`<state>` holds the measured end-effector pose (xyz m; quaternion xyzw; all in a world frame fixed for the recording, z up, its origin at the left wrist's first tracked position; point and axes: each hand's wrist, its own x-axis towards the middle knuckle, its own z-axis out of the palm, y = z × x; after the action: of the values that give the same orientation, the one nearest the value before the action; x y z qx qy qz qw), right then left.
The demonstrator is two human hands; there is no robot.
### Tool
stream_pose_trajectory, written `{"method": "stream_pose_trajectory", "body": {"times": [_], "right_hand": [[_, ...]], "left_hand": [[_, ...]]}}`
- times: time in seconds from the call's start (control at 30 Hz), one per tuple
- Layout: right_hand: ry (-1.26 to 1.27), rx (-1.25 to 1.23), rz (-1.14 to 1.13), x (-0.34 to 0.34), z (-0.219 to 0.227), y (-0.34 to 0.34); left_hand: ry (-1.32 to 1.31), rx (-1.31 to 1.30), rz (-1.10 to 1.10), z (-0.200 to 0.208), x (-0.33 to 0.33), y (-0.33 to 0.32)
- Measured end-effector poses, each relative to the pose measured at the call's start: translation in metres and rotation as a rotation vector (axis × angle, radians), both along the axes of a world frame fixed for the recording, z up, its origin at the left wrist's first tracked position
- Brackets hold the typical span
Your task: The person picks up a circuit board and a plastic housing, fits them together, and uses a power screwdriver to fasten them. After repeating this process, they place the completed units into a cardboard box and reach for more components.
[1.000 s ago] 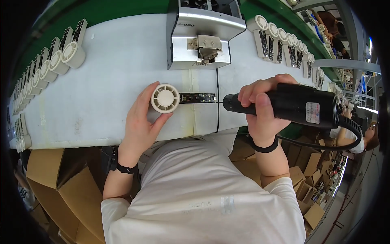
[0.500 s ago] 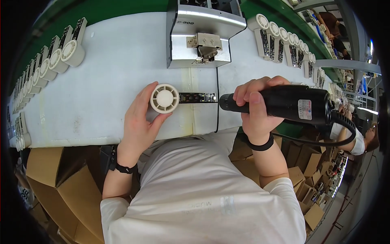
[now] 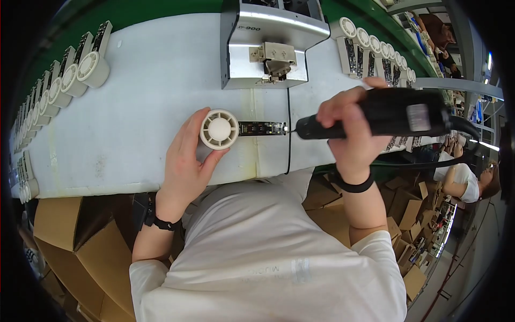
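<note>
My left hand (image 3: 188, 155) is closed around a round white housing (image 3: 220, 129) with a slotted, fan-like front. A narrow black circuit board (image 3: 263, 128) sticks out from the housing to the right, over the white worktop. My right hand (image 3: 357, 126) grips a black electric screwdriver (image 3: 399, 110) held sideways, slightly blurred. Its thin tip points left at the board's far end, and a small gap seems to lie between them; contact is hard to make out.
A silver metal machine (image 3: 271, 53) stands at the back middle. Rows of similar white housings with boards line the left (image 3: 92, 70) and right (image 3: 348, 27) sides. A black cable (image 3: 289, 134) crosses the worktop. Cardboard boxes (image 3: 86, 247) sit below the edge; another person (image 3: 466, 180) is far right.
My right hand has moved right with the electric screwdriver, drawing it away from the board's end, and its back end has tilted up. My left hand and the housing have barely shifted.
</note>
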<state>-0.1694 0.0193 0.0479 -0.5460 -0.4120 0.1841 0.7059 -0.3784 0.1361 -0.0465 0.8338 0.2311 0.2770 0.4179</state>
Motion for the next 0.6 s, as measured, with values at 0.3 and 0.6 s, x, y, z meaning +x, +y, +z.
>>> {"method": "stream_pose_trajectory", "body": {"times": [0.3,0.6], "right_hand": [[-0.193,0.283,0.045,0.009,0.030,0.076],[-0.080,0.060,0.088,0.001,0.021,0.075]], "left_hand": [[0.014,-0.051,-0.065,0.000,-0.004,0.001],[0.013,-0.070,-0.091,0.002,-0.004,0.006]]}}
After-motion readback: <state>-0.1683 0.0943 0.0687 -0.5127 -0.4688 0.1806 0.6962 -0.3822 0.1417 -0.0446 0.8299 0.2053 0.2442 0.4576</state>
